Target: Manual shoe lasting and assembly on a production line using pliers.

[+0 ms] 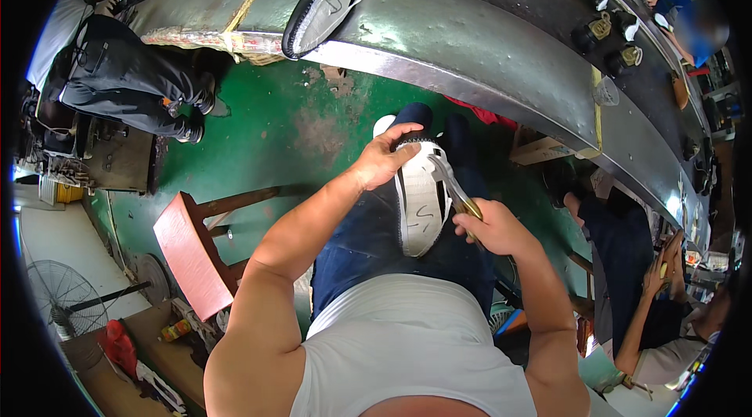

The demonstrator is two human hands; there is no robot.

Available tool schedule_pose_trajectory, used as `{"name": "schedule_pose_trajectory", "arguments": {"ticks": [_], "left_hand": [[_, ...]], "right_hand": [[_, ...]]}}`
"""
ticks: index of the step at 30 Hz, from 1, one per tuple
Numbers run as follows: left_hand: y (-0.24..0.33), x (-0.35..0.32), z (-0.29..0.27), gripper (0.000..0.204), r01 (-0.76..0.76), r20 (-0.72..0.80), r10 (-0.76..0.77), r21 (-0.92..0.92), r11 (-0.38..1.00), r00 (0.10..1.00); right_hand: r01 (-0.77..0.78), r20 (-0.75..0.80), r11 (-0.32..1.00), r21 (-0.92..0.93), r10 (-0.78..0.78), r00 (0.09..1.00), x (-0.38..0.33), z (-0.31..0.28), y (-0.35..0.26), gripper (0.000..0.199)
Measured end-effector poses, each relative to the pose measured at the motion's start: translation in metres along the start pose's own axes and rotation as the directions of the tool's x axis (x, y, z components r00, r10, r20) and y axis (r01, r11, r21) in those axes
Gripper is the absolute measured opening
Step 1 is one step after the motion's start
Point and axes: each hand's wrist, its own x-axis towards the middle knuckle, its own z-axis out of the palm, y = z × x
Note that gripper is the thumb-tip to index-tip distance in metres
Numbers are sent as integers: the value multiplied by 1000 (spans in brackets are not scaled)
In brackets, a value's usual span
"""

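Note:
A shoe (421, 209) rests sole up on my lap, its pale underside marked with dark pen strokes and stitching along its edge. My left hand (381, 160) is closed around the far end of this shoe, thumb on the underside and fingers at the dark edge. In my right hand (499, 227) is a pair of pliers (454, 184) with a metal head and a yellowish handle. Its jaws touch or lie very close to the shoe's right edge near the far end; I cannot tell if they grip the material.
A similar shoe (333, 9) lies sole up on the metal-edged bench (470, 33) ahead. A reddish wooden stool (192, 252) stands at my left, near a fan (63, 299) and an open box (149, 342). Co-workers sit at both sides, and dark shoes (599, 29) stand farther right.

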Motion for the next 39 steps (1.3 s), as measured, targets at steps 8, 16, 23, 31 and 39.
{"name": "schedule_pose_trajectory", "arguments": {"ticks": [8,16,23,31,39], "left_hand": [[3,6,-7,56,38,116,-50,103,994,992],[-23,-40,11,74,136,-93,-114,278,951,989],[-74,-85,65,69,122,-283,-29,314,941,959],[-28,-55,57,102,397,358,-400,84,914,844],[-76,-81,75,107,180,234,-292,405,897,927]], "right_hand": [[254,-393,933,-257,-341,854,38,0,-24,30],[121,-550,982,-143,-181,815,42,43,43,43],[61,-445,931,361,114,888,11,83,72,22],[-98,-284,945,313,192,939,-21,53,107,27],[-133,-257,984,-121,98,962,-109,32,88,48]]}}
